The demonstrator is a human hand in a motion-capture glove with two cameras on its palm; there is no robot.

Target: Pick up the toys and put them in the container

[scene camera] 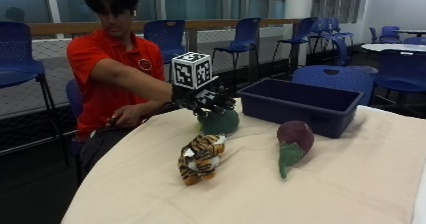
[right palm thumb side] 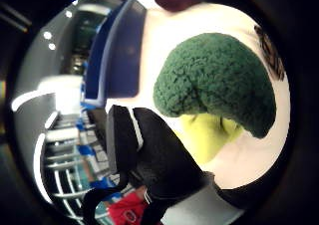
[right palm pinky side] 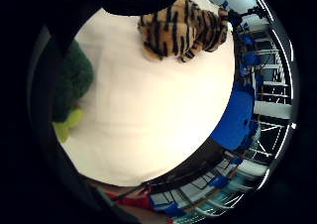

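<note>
The broccoli toy (right palm thumb side: 214, 80) is nubbly green plush; the tiger (scene camera: 200, 158) short striped fur; the eggplant (scene camera: 293, 143) soft cloth; the container (scene camera: 299, 105) smooth blue plastic; the tablecloth (scene camera: 346, 189) matt fabric.

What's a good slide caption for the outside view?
Gloved right hand reaches over a plush broccoli beside a blue bin; plush tiger and plush eggplant wait on the table.

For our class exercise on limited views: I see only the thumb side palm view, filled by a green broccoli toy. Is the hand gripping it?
Observer: No. The gloved right hand hovers just above the broccoli toy, fingers open.
Operator: Where is the container?
Observer: The blue container stands just beyond the broccoli; no toy shows inside.
Operator: What else is left?
Observer: A tiger toy stands nearer the camera, an eggplant toy lying beside it.
</note>
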